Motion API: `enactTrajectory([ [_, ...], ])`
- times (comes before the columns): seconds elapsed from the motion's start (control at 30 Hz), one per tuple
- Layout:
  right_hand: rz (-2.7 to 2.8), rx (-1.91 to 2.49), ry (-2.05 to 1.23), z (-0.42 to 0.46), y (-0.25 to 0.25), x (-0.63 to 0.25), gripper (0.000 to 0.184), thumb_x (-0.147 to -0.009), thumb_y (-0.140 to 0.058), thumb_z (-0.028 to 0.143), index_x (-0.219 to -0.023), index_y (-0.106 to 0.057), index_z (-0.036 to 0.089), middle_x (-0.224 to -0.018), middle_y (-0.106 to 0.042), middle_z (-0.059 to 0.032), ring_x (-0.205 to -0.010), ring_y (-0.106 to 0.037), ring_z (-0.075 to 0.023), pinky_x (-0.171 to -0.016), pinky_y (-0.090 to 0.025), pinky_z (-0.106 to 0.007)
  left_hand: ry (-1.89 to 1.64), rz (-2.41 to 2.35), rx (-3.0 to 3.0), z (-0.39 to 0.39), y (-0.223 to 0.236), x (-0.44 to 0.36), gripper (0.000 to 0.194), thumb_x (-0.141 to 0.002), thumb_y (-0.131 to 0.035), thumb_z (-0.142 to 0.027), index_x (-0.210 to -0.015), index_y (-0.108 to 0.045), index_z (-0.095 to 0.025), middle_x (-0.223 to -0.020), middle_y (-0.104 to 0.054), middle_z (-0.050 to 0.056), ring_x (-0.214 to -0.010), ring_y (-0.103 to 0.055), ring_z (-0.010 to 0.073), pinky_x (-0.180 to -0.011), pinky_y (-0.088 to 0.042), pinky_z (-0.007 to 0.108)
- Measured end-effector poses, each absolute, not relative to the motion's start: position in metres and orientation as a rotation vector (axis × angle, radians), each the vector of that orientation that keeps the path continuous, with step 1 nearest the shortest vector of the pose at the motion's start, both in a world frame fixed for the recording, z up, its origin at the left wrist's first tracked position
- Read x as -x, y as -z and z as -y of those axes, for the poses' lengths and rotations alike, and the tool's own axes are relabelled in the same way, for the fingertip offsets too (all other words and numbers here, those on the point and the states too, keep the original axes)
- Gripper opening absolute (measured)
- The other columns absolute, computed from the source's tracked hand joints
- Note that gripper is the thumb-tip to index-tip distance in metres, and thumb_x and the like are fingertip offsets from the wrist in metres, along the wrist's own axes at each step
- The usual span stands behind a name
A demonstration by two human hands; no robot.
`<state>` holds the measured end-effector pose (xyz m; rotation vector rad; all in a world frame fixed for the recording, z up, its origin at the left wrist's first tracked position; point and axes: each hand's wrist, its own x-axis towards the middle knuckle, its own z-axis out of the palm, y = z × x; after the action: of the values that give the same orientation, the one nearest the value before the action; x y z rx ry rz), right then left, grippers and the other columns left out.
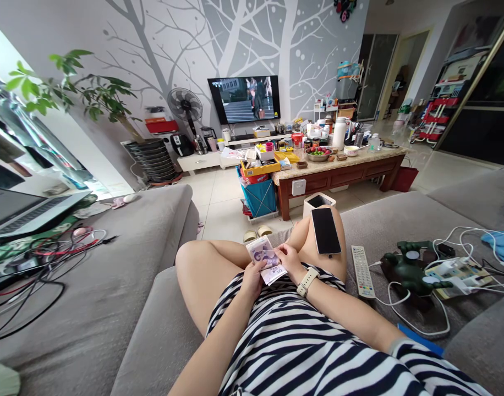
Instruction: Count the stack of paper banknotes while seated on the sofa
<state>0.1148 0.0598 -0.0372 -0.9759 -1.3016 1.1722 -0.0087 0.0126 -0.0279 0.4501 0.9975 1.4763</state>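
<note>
Banknotes (269, 257) lie between the hands, long axis slanting away leftward; left hand (252, 276) pinches their left side, right hand (291, 262), fingers nearly closed, their right.

Purple banknotes (259, 247), black-white striped clothing (285, 335)

The head camera looks forward and down.

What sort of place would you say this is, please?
It looks like a home living room: a grey sofa faces a television by a tree-patterned wall, with a cluttered coffee table between them.
</note>
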Motion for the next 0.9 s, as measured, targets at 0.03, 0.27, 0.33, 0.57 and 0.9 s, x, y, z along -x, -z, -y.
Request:
enactTrajectory([
  [0.03,1.306,0.978,-1.166,-0.0596,0.0372,-0.1149,0.024,-0.074,-0.060,0.042,-0.066,-0.056,0.019,-0.059,-0.055,0.0020,-0.057,-0.049,-0.0146,-0.055,-0.040,-0.025,-1.475,-0.996,-0.449,-0.0126,0.0277,0.0086,0.018,-0.067,-0.063,-0.005,-0.084,-0.064,-0.010,-0.073,-0.073,0.011,-0.076,-0.071,0.0270,-0.078,-0.056,0.042],
  [0.27,1.313,0.951,-1.171,-0.0576,0.0359,-0.1147,0.028,-0.074,-0.060,0.044,-0.064,-0.056,0.018,-0.057,-0.054,0.0018,-0.056,-0.049,-0.0143,-0.055,-0.040,-0.025,-1.486,-0.995,-0.424,-0.0130,0.0280,0.0089,0.017,-0.070,-0.063,-0.009,-0.087,-0.064,-0.009,-0.075,-0.073,0.011,-0.073,-0.071,0.0242,-0.078,-0.057,0.039],
  [0.33,1.305,0.941,-1.180,-0.0572,0.0358,-0.1146,0.029,-0.074,-0.060,0.045,-0.064,-0.055,0.019,-0.056,-0.053,0.0021,-0.055,-0.048,-0.0140,-0.054,-0.040,-0.025,-1.491,-0.990,-0.417,-0.0128,0.0278,0.0086,0.017,-0.071,-0.063,-0.010,-0.088,-0.064,-0.009,-0.074,-0.073,0.011,-0.074,-0.071,0.0252,-0.078,-0.057,0.040],
  [0.57,1.281,0.887,-1.233,-0.0551,0.0341,-0.1151,0.029,-0.074,-0.061,0.046,-0.065,-0.055,0.019,-0.054,-0.051,0.0034,-0.052,-0.046,-0.0128,-0.051,-0.038,-0.024,-1.511,-0.933,-0.365,-0.0146,0.0253,0.0063,0.023,-0.082,-0.056,-0.024,-0.098,-0.064,-0.009,-0.085,-0.074,0.012,-0.084,-0.070,0.0255,-0.081,-0.056,0.040],
  [0.9,1.268,0.812,-1.338,-0.0544,0.0336,-0.1142,0.028,-0.073,-0.063,0.045,-0.068,-0.057,0.018,-0.056,-0.052,0.0034,-0.051,-0.046,-0.0120,-0.052,-0.038,-0.024,-1.525,-0.918,-0.334,-0.0178,0.0259,0.0065,0.023,-0.084,-0.053,-0.024,-0.098,-0.064,-0.010,-0.086,-0.074,0.011,-0.084,-0.070,0.0241,-0.082,-0.056,0.039],
])
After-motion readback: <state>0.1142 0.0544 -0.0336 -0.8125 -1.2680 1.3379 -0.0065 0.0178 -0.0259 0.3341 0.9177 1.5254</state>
